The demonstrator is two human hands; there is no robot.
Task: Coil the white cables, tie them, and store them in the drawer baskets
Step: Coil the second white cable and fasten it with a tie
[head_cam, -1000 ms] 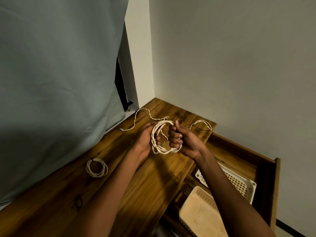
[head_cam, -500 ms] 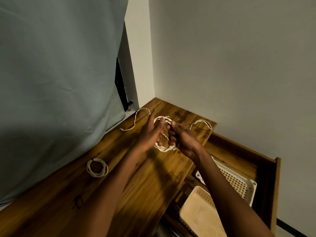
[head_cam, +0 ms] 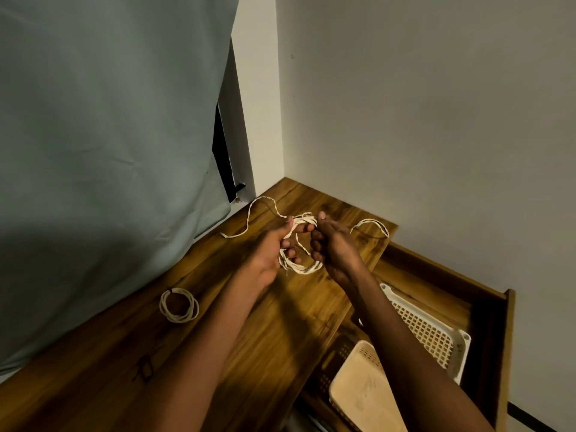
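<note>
Two hands: both closed on one half-wound white cable, held just above the wooden bench.
Left hand: fingers threaded through the loops, thumb pinning them at the top.
Right hand: curled shut on the opposite side of the same coil.
Loose tails: one trailed left across the bench toward the grey curtain; another arched to the right near the bench's far edge.
Finished coil: lay flat on the bench, well apart from the hands, apparently bound with a dark tie.
Handling: the cable looked light, limp and springy, likely to uncoil if released; the bundled strands seemed the safest place to grip.
Storage: an open drawer sat right of the bench with a white basket and a cream basket inside.
Room: walls closed in behind; the right tail lay close to the bench edge and could slip off.
</note>
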